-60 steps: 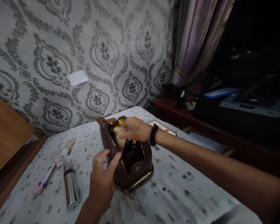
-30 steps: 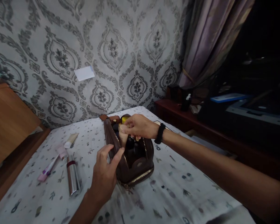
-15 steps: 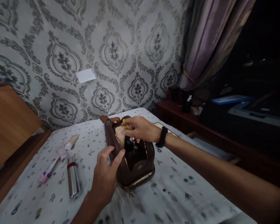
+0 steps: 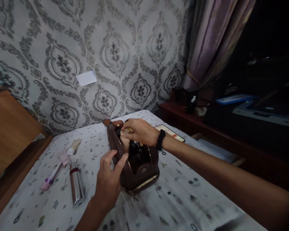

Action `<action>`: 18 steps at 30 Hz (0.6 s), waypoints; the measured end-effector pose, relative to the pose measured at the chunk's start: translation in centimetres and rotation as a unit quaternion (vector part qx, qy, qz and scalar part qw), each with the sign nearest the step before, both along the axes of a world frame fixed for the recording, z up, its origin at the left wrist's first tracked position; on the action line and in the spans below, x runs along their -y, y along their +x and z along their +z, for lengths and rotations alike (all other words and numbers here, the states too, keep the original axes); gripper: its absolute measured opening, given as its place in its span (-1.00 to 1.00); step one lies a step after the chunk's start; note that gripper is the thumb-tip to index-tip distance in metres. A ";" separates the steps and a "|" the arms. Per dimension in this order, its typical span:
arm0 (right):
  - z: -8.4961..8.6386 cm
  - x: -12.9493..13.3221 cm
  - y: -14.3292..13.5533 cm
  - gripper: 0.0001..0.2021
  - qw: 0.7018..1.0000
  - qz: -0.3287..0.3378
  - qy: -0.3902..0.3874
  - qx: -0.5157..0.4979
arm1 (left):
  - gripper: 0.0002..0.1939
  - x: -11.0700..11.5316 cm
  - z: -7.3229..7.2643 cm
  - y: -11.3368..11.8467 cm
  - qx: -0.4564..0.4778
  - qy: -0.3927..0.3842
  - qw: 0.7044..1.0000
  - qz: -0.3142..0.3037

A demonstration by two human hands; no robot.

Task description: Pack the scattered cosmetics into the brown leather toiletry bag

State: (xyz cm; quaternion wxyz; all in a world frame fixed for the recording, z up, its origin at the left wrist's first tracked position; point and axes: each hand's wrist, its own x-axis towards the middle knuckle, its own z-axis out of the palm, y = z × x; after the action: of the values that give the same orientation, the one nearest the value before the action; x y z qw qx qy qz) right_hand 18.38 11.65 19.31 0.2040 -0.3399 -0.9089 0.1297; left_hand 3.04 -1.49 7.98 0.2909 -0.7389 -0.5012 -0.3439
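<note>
A dark brown bag [image 4: 139,181] with a gold zipper stands unzipped on the patterned white cloth [image 4: 183,199]. My left hand [image 4: 109,179] rests against its near left side, thumb and fingers gripping the edge. Over the far part of the opening is my right hand [image 4: 139,131], wearing a black band, its fingers closed around something yellowish that is mostly hidden. Just below those fingers a beige cylinder [image 4: 125,143] stands inside the bag, beside dark items.
Left of the bag lie a silver tube [image 4: 76,186], a pink-white tube [image 4: 51,178], a pink item [image 4: 65,158] and a cream tube [image 4: 74,147]. A phone-like flat item [image 4: 171,133] lies behind my right wrist. A wooden panel [image 4: 12,128] stands left; a dark red ledge [image 4: 177,114] is right.
My right hand has moved slightly left over the bag, and its fingers now cover more of the yellowish thing and the beige cylinder's top. More of the flat item shows. My left hand stays put.
</note>
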 end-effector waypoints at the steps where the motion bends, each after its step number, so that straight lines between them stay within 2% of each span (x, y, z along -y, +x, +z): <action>1: 0.0 0.0 -0.1 -0.80 1.000 0.005 -0.002 -0.001 | -0.56 0.0 -0.1 0.0 0.003 -0.002 1.000 0.000; 6: 0.0 0.0 -0.5 -0.77 0.999 0.030 -0.026 -0.016 | -0.54 0.0 -0.2 -0.2 0.004 -0.003 1.000 -0.004; 12: -0.1 -0.6 -0.6 -0.80 0.998 -0.017 -0.048 -0.023 | -0.56 0.0 -0.1 -0.2 0.004 -0.006 1.000 -0.007; 18: 0.1 -0.6 -0.8 -0.82 0.996 -0.013 -0.083 -0.016 | -0.55 -0.1 -0.2 -0.2 0.001 -0.004 1.000 -0.006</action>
State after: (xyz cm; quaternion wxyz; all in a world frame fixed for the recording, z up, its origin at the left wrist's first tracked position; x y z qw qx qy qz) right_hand 17.61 12.25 19.38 0.1915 -0.3652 -0.8871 0.2073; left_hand 2.81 -1.43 7.74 0.2852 -0.7426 -0.4986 -0.3445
